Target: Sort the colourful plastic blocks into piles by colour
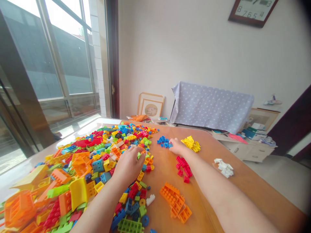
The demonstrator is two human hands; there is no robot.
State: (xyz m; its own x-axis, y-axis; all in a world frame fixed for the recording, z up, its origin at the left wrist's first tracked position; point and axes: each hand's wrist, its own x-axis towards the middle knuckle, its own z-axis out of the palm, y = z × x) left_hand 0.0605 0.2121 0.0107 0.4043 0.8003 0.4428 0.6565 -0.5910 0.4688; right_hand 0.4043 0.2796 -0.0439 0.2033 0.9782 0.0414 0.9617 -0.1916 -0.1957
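Observation:
My left hand [130,161] is palm down over the right side of a large mixed pile of plastic building bricks [98,165]. Its fingers bend down among the pieces, with the thumb apart from them, and the fingertips are partly hidden. My right hand [178,146] reaches to a small group of blue building bricks [164,141], its fingertips drawn together on a blue one at the group's right edge. Just beyond that hand sits a heap of yellow bricks [191,143]. Red bricks [184,168] lie beneath the right forearm, and orange bricks [177,202] are nearer me.
White bricks [224,168] lie toward the table's right side, and one white brick [150,200] is beside the pile. The wooden table [206,207] has its far edge before a cloth-covered object [211,105]. A low white cabinet [255,150] stands beyond, with windows at left.

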